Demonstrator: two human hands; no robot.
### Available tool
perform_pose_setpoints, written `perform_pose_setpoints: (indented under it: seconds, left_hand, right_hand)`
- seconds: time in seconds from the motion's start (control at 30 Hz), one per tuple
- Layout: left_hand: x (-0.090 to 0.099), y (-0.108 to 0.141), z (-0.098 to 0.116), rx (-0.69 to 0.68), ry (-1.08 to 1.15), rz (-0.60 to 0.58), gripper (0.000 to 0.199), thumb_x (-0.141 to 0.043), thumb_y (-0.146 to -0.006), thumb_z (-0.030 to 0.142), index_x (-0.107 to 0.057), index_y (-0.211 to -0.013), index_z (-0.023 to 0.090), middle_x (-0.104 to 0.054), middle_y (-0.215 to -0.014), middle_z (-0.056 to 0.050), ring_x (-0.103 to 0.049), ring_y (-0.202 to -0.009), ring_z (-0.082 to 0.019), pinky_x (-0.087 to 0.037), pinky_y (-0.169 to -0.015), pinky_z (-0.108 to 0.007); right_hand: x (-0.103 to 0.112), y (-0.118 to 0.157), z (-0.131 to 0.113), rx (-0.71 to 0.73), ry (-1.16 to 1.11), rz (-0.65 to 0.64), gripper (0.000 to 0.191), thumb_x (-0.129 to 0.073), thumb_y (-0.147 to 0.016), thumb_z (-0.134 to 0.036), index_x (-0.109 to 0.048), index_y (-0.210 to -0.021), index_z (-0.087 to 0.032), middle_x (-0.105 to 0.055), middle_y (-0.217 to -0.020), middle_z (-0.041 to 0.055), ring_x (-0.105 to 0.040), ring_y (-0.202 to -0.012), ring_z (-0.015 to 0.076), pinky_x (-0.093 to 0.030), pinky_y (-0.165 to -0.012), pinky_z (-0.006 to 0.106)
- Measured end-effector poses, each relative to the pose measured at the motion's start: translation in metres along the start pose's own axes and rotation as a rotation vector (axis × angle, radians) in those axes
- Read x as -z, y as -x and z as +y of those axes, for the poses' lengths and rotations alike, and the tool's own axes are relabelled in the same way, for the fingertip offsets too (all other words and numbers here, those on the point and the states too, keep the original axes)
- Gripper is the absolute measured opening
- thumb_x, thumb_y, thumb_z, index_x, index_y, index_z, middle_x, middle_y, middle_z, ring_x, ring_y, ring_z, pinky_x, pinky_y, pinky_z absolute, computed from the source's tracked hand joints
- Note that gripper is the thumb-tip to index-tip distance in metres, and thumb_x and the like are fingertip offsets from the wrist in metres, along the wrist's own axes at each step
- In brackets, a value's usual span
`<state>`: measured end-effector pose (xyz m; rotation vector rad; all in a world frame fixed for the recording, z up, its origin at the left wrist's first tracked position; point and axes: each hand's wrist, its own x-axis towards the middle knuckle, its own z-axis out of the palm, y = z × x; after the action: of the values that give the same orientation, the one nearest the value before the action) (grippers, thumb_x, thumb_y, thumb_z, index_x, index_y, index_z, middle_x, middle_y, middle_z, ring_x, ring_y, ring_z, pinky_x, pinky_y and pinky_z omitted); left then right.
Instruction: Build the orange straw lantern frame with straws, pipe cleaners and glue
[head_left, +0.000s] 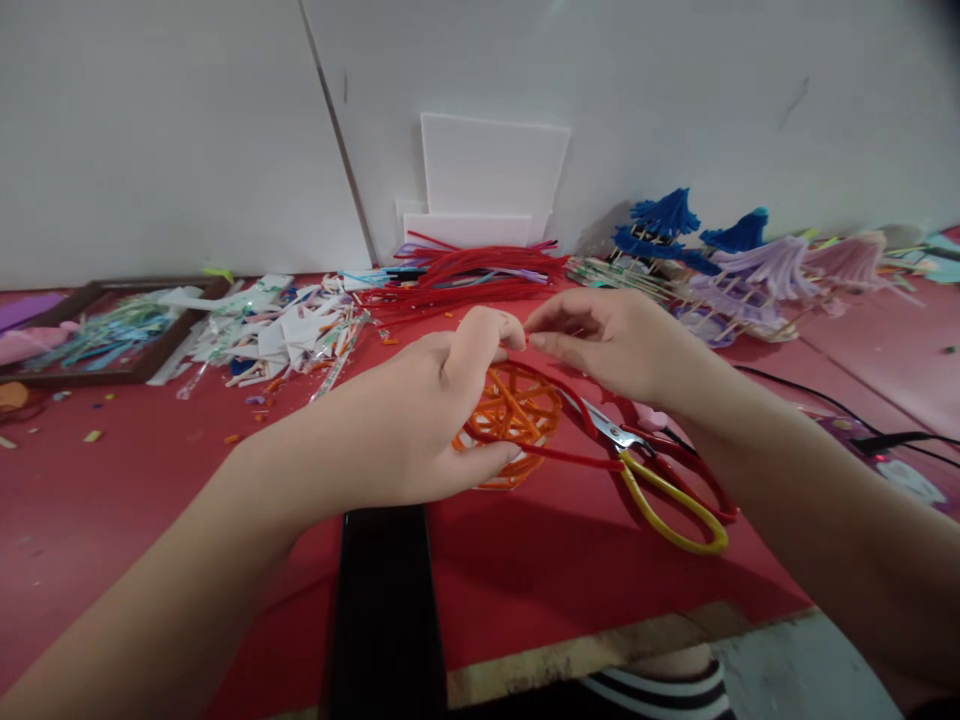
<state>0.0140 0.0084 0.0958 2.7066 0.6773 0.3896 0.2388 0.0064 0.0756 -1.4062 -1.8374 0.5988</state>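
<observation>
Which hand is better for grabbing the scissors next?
Probably the right hand. The scissors lie on its side, handles toward the right forearm. The left hand is farther away and curls around the orange ball.

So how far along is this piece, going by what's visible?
Done, it seems: the orange lattice ball already has a rounded openwork form. In hand: the left hand steadies it while the right hand appears to pinch a bit of red stem at its top. Left, probably: securing the red stem, whose length trails off the ball toward the scissors.
</observation>
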Motion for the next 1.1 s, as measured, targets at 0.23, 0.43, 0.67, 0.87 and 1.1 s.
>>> perform_pose_setpoints:
  seconds: [0.23,0.43,0.67,0.87,1.1]
  left_hand:
    - [0.003,-0.002,0.002,0.027,-0.132,-0.07,0.043,-0.057,-0.087,0.042,-0.045,-0.121,0.018,-0.06,-0.116,-0.012,-0.06,-0.105,-0.029,-0.049,-0.087,-0.041]
    - [0.004,-0.004,0.004,-0.056,-0.182,-0.085,0.027,-0.053,-0.09,0.04,-0.056,-0.106,0.018,-0.063,-0.113,-0.012,-0.059,-0.106,-0.029,-0.045,-0.09,-0.042]
    - [0.004,-0.002,0.004,-0.06,-0.16,-0.089,0.025,-0.051,-0.091,0.038,-0.056,-0.11,0.021,-0.061,-0.123,-0.01,-0.058,-0.111,-0.028,-0.045,-0.092,-0.041]
    - [0.003,-0.004,0.005,-0.053,-0.158,-0.086,0.024,-0.05,-0.091,0.037,-0.059,-0.106,0.02,-0.064,-0.117,-0.01,-0.059,-0.108,-0.028,-0.045,-0.092,-0.042]
    - [0.004,-0.004,0.005,-0.062,-0.189,-0.084,0.023,-0.05,-0.091,0.036,-0.058,-0.105,0.02,-0.063,-0.12,-0.011,-0.058,-0.112,-0.029,-0.046,-0.091,-0.042]
  right_hand:
    - [-0.002,0.005,0.006,0.107,-0.226,0.147,0.003,-0.062,-0.078,-0.02,-0.064,-0.079,-0.022,-0.062,-0.073,-0.002,-0.057,-0.066,0.0135,-0.045,-0.06,0.028]
    - [0.003,0.018,0.007,0.081,-0.204,0.19,0.009,-0.059,-0.083,-0.018,-0.065,-0.087,-0.023,-0.053,-0.067,-0.0033,-0.043,-0.054,0.0103,-0.035,-0.05,0.025]
    - [0.008,0.034,0.02,0.025,-0.785,0.158,0.021,-0.068,-0.083,-0.03,-0.059,-0.102,-0.027,-0.039,-0.05,-0.0097,-0.059,-0.063,0.0135,-0.043,-0.053,0.023]
    - [0.027,0.052,0.026,-0.047,-0.577,-0.439,0.013,-0.055,-0.093,-0.034,-0.057,-0.099,-0.023,-0.044,-0.064,-0.0071,-0.036,-0.044,0.0054,-0.03,-0.039,0.018]
    - [0.032,0.055,0.044,-0.12,-0.043,-0.201,0.024,-0.054,-0.089,-0.044,-0.056,-0.092,-0.021,-0.054,-0.072,-0.0008,-0.049,-0.058,0.0122,-0.04,-0.052,0.025]
